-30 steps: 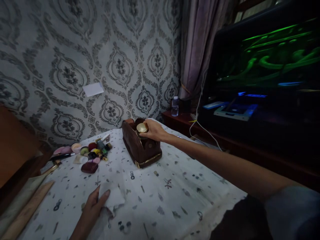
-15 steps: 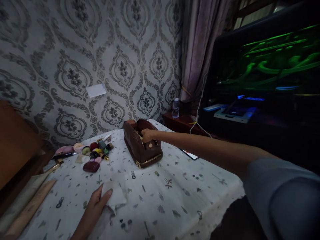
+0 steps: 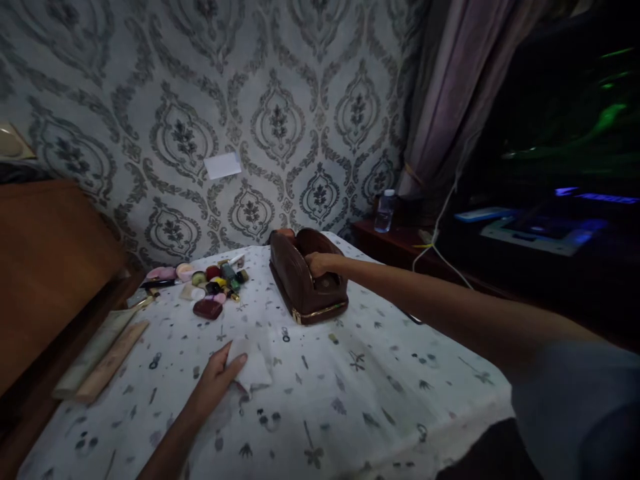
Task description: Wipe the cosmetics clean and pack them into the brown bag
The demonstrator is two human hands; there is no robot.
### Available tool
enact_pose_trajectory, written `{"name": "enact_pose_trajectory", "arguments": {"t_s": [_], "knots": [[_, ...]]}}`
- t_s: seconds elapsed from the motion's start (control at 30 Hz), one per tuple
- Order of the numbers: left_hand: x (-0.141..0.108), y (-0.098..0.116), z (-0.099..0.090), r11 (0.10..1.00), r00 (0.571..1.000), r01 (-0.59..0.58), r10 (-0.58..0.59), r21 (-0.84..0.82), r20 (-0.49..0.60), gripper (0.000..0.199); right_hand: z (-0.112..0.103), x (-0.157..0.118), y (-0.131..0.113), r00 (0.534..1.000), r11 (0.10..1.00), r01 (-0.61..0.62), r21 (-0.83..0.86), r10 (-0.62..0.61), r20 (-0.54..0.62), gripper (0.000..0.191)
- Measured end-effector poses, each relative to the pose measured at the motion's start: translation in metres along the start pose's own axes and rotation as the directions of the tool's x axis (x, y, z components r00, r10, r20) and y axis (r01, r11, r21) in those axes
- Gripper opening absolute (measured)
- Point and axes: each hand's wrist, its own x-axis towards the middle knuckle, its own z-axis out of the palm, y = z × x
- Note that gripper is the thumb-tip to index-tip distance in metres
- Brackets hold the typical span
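Observation:
In the head view, my left hand (image 3: 220,377) is closed on a thin white tissue (image 3: 253,365), pinched under the thumb just over the patterned cloth. Beyond it, a brown leather cosmetic bag (image 3: 287,277) with a gold zip along its base stands open at the top. My right hand (image 3: 320,265) reaches into the bag's opening from the right. Its fingers are mostly hidden by the bag's side, so I cannot make out whether they grip anything. A dark red case (image 3: 207,308) lies in front of a pile of small cosmetics (image 3: 215,279) left of the bag.
Two long folded or rolled pieces (image 3: 107,357) lie at the cloth's left edge, near a brown wooden board (image 3: 55,267). A water bottle (image 3: 385,212) stands on a dark red surface at the back. White cables (image 3: 434,241) and a dark lit screen (image 3: 575,133) are at right.
The view has swung left, so everything sits further right in the picture. My right hand remains at the bag's opening, and my left hand keeps hold of the tissue.

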Motion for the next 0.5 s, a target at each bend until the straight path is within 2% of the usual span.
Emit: {"name": "enact_pose_trajectory", "arguments": {"t_s": [0.03,0.1,0.2,0.27,0.3,0.37,0.4,0.43,0.5], "knots": [[0.001,-0.002,-0.001,1.000,1.000,-0.004,0.004,0.006,0.008,0.056,-0.003,-0.001,-0.001,0.995,0.997,-0.010,-0.072,0.017,0.094,0.030],[0.002,-0.005,-0.001,0.999,1.000,-0.026,0.026,0.024,0.016,0.056,-0.010,-0.008,-0.003,0.983,0.987,-0.057,-0.148,0.081,0.163,0.025],[0.002,-0.007,-0.002,0.998,0.998,-0.056,0.056,0.033,0.021,0.054,-0.017,-0.038,-0.012,0.979,0.964,-0.096,-0.247,0.137,0.153,0.018],[0.001,-0.007,-0.003,0.997,0.998,-0.059,0.057,0.046,0.028,0.054,-0.014,-0.067,-0.018,0.982,0.951,-0.106,-0.289,0.146,0.121,0.024],[0.001,-0.007,-0.003,0.997,0.998,-0.055,0.053,0.059,0.029,0.054,-0.008,-0.083,-0.019,0.984,0.947,-0.105,-0.302,0.143,0.107,0.028],[0.002,-0.005,-0.003,0.995,0.999,-0.047,0.046,0.089,0.021,0.055,0.012,-0.114,-0.018,0.999,0.940,0.010,-0.342,0.005,0.043,0.027],[0.002,-0.005,-0.003,0.994,0.999,-0.048,0.047,0.100,0.014,0.056,0.025,-0.127,-0.015,0.997,0.933,0.047,-0.358,-0.064,-0.036,0.027],[0.002,-0.004,-0.003,0.993,0.999,-0.050,0.050,0.107,0.004,0.056,0.040,-0.139,-0.011,0.986,0.926,0.074,-0.371,-0.124,-0.112,0.036],[0.003,-0.003,-0.003,0.992,0.999,-0.047,0.048,0.115,-0.009,0.056,0.067,-0.154,0.000,0.962,0.914,0.105,-0.392,-0.193,-0.192,0.055]]}}
